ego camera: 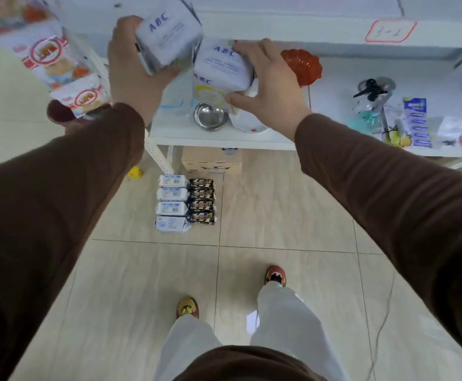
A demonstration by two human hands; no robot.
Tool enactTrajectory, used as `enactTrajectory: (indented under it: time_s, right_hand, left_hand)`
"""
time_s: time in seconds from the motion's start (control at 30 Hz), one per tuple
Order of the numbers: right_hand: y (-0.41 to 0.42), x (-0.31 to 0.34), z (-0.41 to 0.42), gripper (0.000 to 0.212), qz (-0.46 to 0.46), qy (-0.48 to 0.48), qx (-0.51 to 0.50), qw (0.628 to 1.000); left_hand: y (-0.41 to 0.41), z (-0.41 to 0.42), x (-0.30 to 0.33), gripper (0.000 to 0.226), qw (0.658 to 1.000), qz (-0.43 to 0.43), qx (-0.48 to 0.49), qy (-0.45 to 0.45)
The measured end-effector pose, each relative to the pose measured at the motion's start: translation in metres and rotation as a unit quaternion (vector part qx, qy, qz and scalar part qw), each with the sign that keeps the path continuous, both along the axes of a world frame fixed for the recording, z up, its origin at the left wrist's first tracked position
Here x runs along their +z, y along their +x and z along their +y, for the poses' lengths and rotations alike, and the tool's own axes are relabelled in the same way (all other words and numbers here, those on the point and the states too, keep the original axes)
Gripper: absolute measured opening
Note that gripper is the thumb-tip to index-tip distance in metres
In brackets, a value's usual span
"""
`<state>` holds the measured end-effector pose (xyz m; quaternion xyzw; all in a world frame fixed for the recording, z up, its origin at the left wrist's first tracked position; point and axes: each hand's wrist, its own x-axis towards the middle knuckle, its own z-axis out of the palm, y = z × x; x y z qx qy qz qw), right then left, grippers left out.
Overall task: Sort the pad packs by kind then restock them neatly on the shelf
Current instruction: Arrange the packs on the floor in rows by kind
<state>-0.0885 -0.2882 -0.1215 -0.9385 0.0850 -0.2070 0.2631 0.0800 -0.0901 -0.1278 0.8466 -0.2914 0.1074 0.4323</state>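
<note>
Left hand (130,64) clamps white ABC pack (168,37), thumb under lower edge, fingers behind; pack tilted, raised against upper shelf (293,31). Right hand (271,89) grips second ABC pack (221,70) from right side, thumb below, fingers over top corner; pack just beside first. Both arms extended up and forward, brown sleeves. White packs (172,204) and dark packs (202,202) in two touching columns on floor (279,204).

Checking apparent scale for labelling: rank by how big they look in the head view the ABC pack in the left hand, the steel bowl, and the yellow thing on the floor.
1. ABC pack, largest, though it is nearest the camera.
2. Steel bowl.
3. Yellow thing, smallest, though farthest away and partly hidden by the left sleeve.
</note>
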Motion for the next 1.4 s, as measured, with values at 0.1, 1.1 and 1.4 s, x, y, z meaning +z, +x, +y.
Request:
enactTrajectory:
  time_s: [0.1, 1.1, 1.4]
  right_hand:
    - [-0.001, -0.025, 0.044, 0.072, 0.022, 0.023, -0.016, 0.999]
    - [-0.063, -0.388, 0.063, 0.069, 0.286, 0.107, -0.125, 0.944]
    - [-0.035, -0.496, -0.007, 0.069, 0.359, 0.059, -0.104, 0.926]
  left_hand:
    - [-0.009, 0.043, -0.015, 0.065, 1.000, 0.002, -0.011, 0.002]
    - [-0.084, 0.103, -0.408, 0.060, 0.940, 0.290, -0.049, 0.173]
    - [-0.087, 0.050, -0.516, 0.058, 0.919, 0.286, -0.098, 0.252]
